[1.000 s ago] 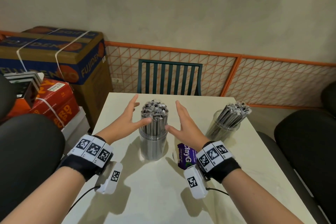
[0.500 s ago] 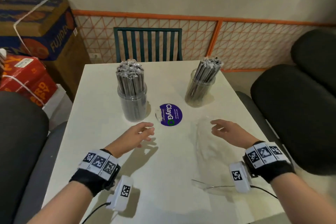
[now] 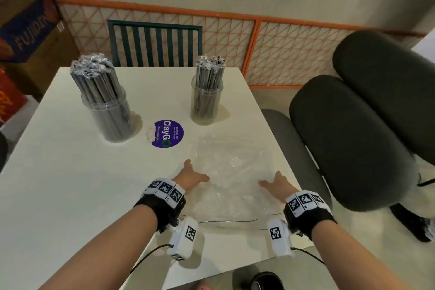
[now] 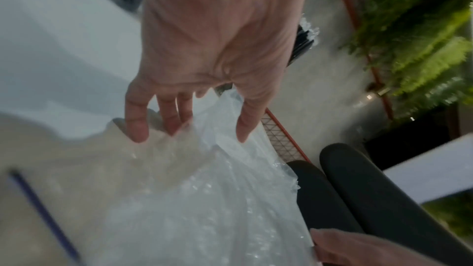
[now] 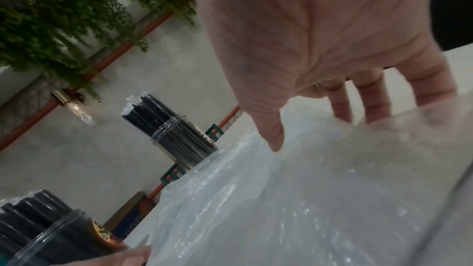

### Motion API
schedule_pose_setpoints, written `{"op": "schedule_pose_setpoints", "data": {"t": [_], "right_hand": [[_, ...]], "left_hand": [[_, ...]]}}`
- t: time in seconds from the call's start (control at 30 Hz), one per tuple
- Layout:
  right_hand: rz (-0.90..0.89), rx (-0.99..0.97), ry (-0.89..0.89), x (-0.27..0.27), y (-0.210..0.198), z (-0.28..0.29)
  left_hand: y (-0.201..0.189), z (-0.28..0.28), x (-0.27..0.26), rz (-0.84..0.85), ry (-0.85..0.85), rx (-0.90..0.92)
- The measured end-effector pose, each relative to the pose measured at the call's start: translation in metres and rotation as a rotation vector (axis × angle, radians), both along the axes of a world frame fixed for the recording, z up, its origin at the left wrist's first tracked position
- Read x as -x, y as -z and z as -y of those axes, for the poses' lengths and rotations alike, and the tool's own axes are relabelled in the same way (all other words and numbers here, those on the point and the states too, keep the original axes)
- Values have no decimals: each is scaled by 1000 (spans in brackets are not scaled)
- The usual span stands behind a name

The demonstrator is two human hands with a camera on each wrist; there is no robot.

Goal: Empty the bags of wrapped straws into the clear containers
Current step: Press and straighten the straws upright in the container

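Two clear containers stand on the white table [image 3: 70,183], both packed with upright wrapped dark straws: the left container [image 3: 107,110] and the right container [image 3: 207,99]. An empty, crumpled clear plastic bag [image 3: 231,172] lies flat near the table's front right. My left hand [image 3: 195,175] is at the bag's left edge and my right hand [image 3: 274,181] at its right edge. In the left wrist view the fingers [image 4: 138,128] hang straight with tips touching the plastic. In the right wrist view the thumb [image 5: 274,143] rests on the bag [image 5: 281,199]; the fingertips are hidden behind a raised fold.
A round purple ClayGo sticker [image 3: 167,134] sits between the containers. A green slatted chair [image 3: 155,42] stands behind the table, black padded seats [image 3: 353,139] close on the right, cardboard boxes [image 3: 26,28] on the left. An orange mesh fence [image 3: 294,52] runs along the wall.
Both hands left the sides of the left container, drew back towards me and came down on the two edges of the empty bag. The head view swung down and right.
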State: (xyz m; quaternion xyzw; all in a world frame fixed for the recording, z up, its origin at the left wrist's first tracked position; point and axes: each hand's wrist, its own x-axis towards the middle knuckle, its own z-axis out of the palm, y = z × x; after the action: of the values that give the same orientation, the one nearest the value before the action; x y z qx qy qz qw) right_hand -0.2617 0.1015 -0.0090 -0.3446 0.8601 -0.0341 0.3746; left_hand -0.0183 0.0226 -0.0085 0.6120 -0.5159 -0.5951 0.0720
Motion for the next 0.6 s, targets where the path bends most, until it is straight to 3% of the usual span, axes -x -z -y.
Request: {"op": "schedule_pose_setpoints", "data": {"t": [0.17, 0.33, 0.4, 0.5, 0.6], "right_hand": [[463, 186, 283, 18, 5, -4], [971, 345, 173, 31, -16, -6], [959, 416, 84, 35, -29, -2], [801, 513, -33, 39, -45, 4], [992, 601, -157, 34, -58, 8]], "left_hand": [[0, -1, 0, 11, -18, 31], [-27, -5, -26, -415, -98, -172], [-35, -3, -36, -539, -158, -172], [-62, -11, -46, -692, -220, -143], [-75, -14, -55, -827, -198, -216]]}}
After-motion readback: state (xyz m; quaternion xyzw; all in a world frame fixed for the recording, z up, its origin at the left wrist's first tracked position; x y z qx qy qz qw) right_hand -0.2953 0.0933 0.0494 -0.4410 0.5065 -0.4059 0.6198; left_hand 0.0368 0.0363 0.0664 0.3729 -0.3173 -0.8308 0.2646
